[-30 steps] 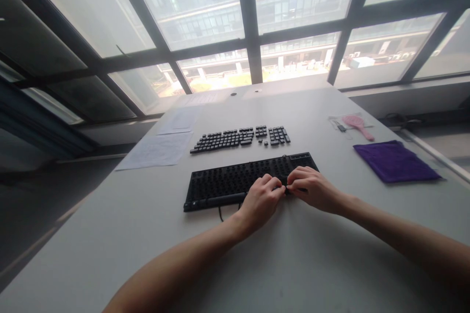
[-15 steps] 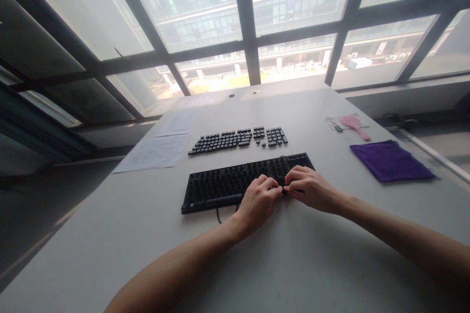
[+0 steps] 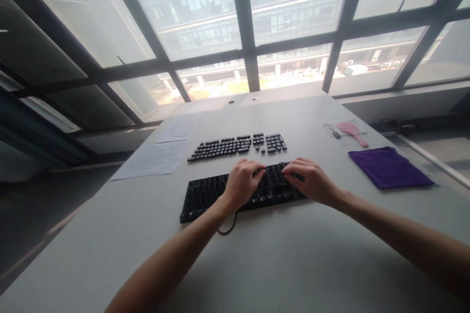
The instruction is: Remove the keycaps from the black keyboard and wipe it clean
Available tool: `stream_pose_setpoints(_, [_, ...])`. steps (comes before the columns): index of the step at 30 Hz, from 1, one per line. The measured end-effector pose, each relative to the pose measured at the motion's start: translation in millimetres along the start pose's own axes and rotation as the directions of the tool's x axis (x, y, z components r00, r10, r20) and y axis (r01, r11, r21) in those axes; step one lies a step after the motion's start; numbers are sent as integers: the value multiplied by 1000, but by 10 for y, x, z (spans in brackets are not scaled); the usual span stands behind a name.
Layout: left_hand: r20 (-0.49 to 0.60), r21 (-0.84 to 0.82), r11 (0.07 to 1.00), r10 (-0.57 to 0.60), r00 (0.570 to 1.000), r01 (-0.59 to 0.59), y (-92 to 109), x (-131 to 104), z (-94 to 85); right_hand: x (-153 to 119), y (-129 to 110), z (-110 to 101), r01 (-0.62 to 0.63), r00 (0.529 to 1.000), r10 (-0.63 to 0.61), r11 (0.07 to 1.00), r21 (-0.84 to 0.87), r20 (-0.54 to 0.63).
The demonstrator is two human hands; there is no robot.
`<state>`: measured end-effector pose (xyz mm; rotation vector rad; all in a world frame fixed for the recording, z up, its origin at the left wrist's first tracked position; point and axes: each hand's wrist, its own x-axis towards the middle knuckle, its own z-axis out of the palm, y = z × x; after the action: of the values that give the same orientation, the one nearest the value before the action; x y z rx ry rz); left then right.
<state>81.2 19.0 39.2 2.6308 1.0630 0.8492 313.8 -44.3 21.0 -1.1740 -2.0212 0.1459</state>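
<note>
A black keyboard base (image 3: 205, 194) with its keycaps off lies on the white table (image 3: 293, 264). Over its middle is my left hand (image 3: 244, 181), fingers closed in a pinch near the upper edge; what they hold, if anything, is too small to make out. My right hand (image 3: 308, 178) is over the right part of the base, thumb and fingertips together, and its contents cannot be made out either. Behind the base, loose black keycaps (image 3: 220, 148) lie in keyboard-like rows. A dark cable (image 3: 229, 230) loops out at the front edge.
White paper sheets (image 3: 150, 159) lie on the left side of the table. At the right are a folded purple cloth (image 3: 391, 167) and a pink brush-like item (image 3: 350, 131) beside a clear bag. Large windows (image 3: 290, 10) stand behind the table.
Both hands have moved apart and away from the front edge of the keyboard base; the left went up and left. More of the base's front right part shows. The view has tilted slightly.
</note>
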Motion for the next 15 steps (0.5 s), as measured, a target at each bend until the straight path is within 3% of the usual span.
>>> stream_pose_setpoints(3, [-2,78,996,-39,999,39,-322,408,-34,404,178,57,-9,1000,10,996,-89,7])
stream_pose_setpoints(7, [86,160,981,-122,989,107,-658,831,102,907,453,294,-46,990,71,978,-201,119])
stream_pose_setpoints(10, [135,183,978,-130,982,104,-770,964,235,1106,579,472,-32,967,104,955,-296,233])
stream_pose_setpoints(15, [193,174,980,-133,972,100,-810,998,368,1200,618,602,2,947,102,946,-324,304])
